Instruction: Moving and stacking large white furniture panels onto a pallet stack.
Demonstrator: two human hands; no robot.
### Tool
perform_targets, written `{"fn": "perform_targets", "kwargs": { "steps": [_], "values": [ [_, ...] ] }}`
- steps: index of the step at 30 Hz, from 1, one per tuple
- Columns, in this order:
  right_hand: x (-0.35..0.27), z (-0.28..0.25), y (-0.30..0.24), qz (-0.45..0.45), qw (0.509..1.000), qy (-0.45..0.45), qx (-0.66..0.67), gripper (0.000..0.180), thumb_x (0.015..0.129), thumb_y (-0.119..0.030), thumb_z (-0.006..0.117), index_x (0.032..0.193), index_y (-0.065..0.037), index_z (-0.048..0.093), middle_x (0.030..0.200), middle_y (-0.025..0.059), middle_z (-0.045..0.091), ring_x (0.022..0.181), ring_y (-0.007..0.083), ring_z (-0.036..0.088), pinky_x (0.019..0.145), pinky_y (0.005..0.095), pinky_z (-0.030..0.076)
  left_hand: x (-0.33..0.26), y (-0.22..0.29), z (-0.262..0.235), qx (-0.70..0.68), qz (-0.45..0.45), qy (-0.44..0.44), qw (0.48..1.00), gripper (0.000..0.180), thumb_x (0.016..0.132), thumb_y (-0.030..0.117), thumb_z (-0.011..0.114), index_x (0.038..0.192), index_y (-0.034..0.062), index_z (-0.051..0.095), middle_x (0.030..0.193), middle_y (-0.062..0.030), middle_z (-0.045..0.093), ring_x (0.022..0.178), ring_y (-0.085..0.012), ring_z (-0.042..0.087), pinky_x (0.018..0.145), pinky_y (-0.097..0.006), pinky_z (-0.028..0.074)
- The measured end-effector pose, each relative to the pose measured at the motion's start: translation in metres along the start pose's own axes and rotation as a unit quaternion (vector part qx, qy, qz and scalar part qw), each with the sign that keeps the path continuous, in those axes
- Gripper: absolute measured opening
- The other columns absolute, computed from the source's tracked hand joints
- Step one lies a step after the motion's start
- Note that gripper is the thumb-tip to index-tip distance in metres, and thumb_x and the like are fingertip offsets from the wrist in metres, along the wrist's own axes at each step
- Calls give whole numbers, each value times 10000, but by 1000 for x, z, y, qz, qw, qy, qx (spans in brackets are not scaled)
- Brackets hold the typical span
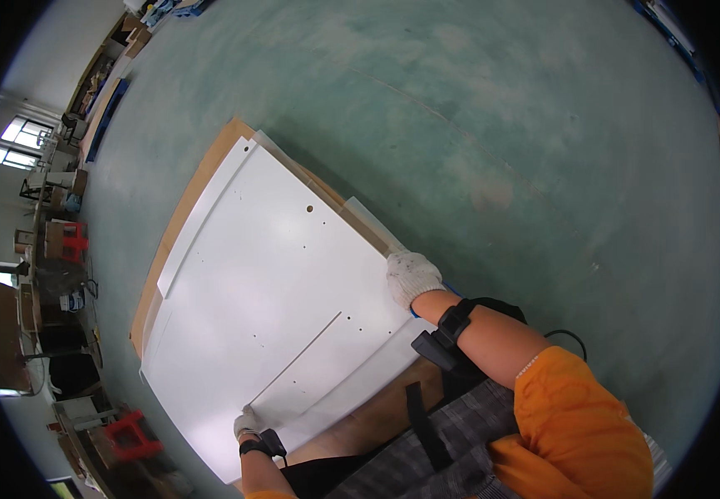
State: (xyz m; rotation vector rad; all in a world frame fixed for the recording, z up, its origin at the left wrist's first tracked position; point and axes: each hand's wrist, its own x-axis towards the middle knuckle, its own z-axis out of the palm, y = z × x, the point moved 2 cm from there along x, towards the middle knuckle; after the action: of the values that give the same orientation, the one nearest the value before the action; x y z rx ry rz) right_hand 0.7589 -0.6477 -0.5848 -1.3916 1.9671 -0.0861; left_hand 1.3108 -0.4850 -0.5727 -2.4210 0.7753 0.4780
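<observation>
A large white panel (268,266) lies flat before me, with several small dark holes and a thin straight line running across its near part. At its right edge is my right hand (414,276) in a white knit glove, closed over the edge with the fingertips hidden. My left hand (246,422), gloved too, rests low on the panel at the near end of the thin line. Its fingers look bunched together; whether they pinch anything is too small to make out. A narrow white strip (202,223) runs along the panel's far left side.
Brown cardboard (179,218) sticks out beneath the panel, along with translucent sheeting (368,218) on the right. Green floor (493,125) spreads around the stack. Along the left wall stand red stools (133,437), boxes and benches. A blue-edged pallet (106,121) lies farther off.
</observation>
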Motion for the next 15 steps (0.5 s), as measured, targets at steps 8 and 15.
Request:
{"fn": "perform_targets", "kwargs": {
  "steps": [8,15],
  "values": [
    [-9,-14,8,-73,997,-14,-22,271,855,-93,525,1080,5,639,1085,208,658,993,339,660,806,421,554,-26,8,4,-109,44,9,993,787,886,608,455,1263,-79,525,1288,-267,539,1246,-374,487,1042,-406,380],
    [-8,-17,1,-125,992,2,-23,285,851,-202,531,1072,-48,625,1171,178,603,1107,336,581,917,436,483,-22,-6,8,-207,30,47,977,748,825,559,535,1201,-87,568,1185,-276,603,1133,-370,576,969,-402,439]
  ]
}}
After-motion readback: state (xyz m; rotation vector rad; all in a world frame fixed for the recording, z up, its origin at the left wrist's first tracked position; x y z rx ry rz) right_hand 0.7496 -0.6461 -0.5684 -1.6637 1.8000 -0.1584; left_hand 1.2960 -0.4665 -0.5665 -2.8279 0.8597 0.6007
